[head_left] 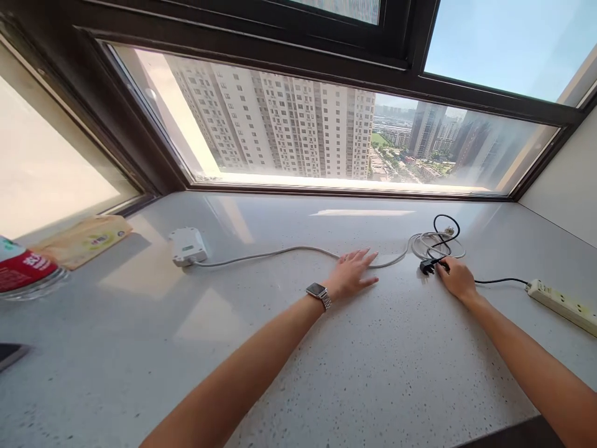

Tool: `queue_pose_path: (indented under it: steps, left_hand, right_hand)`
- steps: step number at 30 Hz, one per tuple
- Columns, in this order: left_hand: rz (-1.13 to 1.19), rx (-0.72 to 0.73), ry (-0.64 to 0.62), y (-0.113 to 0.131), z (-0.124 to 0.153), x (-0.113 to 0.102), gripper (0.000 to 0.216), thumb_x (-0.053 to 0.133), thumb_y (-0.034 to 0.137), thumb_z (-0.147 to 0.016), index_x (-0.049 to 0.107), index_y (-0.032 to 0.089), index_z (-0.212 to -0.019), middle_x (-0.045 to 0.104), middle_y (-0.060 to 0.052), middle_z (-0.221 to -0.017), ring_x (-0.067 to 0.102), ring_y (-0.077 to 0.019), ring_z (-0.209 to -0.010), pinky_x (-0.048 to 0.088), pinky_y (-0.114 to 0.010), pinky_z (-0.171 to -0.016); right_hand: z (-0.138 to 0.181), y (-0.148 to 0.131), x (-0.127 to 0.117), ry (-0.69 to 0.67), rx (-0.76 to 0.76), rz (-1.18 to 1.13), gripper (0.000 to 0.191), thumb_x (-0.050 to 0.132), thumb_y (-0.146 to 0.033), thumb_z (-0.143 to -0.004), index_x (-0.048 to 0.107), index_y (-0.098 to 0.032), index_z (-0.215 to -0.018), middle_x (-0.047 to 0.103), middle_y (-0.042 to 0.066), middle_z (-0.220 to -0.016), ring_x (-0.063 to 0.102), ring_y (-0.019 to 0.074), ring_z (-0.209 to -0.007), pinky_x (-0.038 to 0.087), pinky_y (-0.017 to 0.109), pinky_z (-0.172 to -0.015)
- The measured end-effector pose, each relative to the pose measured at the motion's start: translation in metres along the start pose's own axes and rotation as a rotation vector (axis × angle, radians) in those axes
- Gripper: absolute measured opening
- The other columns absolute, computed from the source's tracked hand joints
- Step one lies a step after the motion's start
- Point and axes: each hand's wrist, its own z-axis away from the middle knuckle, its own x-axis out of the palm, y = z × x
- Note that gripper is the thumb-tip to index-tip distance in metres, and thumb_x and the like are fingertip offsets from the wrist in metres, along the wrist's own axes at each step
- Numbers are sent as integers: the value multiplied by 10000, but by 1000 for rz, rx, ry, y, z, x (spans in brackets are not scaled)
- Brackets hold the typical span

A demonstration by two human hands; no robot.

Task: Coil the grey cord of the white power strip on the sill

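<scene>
My left hand (pixel 353 274), a watch on its wrist, lies with fingers spread on the white sill, over the grey cable (pixel 298 248). That cable runs from a white box-shaped socket (pixel 187 246) on the left to a loose coil (pixel 422 244) on the right. With its fingers closed, my right hand (pixel 457 278) grips the black cord just behind a black plug (pixel 427 267). The black cord (pixel 501 281) loops over the grey coil and also leads to a long white power strip (pixel 562 303) at the right. A pale plug (pixel 448 231) rests behind the coil.
On the far left lie a yellow tissue pack (pixel 86 239) and a bottle with a red label (pixel 28 270). A dark flat object (pixel 12 354) shows at the left edge. Dark-framed windows (pixel 298 193) bound the back of the speckled sill (pixel 326 386).
</scene>
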Motion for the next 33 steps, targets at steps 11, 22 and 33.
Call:
queue_pose_path:
  steps: [11, 22, 33]
  left_hand:
    - [-84, 4, 40, -23, -17, -10, 370, 384, 471, -935, 646, 209, -942, 696, -81, -930, 645, -220, -832, 421, -291, -642]
    - [-335, -207, -110, -46, 7, -42, 212, 530, 228, -786, 720, 139, -754, 707, -197, -867, 667, -322, -878, 466, -384, -722]
    - [-329, -622, 18, -88, 71, -55, 430, 280, 340, -920, 684, 193, -908, 693, -178, -959, 655, -307, -906, 472, -357, -688]
  right_hand:
    - [42, 14, -29, 1, -346, -255, 495, 379, -579, -888, 628, -217, -660, 658, 58, -648, 577, 174, -592, 368, 273, -580]
    - [62, 72, -53, -209, -208, -19, 411, 395, -531, -861, 633, -243, -689, 671, 56, -756, 593, 197, -644, 343, 279, -514]
    - [56, 183, -66, 21, 504, 297, 275, 521, -341, -757, 740, -182, -807, 648, 277, -1049, 540, 447, -1059, 356, 586, -827]
